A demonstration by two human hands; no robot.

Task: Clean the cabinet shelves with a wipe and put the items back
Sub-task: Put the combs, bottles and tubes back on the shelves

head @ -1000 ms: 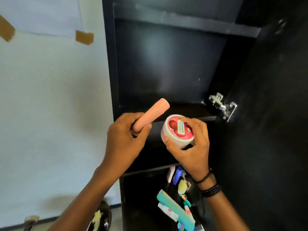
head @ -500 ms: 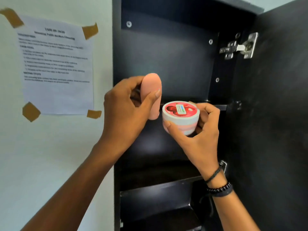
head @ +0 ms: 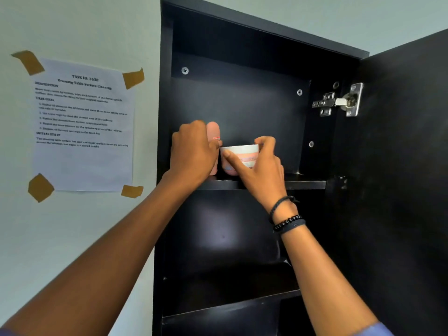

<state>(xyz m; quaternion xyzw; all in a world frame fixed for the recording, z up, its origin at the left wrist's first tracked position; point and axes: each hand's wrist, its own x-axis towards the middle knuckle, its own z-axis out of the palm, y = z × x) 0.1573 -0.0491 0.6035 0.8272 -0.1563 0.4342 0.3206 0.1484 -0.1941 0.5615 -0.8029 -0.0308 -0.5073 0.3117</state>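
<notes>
Left hand (head: 194,151) grips pink tube (head: 213,134) upright on top shelf (head: 305,184) — right hand (head: 260,166) grasps round jar (head: 242,154) beside it.

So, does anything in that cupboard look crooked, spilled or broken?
Nothing much. The pink tube and the round tub are upright at the top shelf, nothing spilled. Only the taped sheet on the wall hangs slightly crooked.
</notes>
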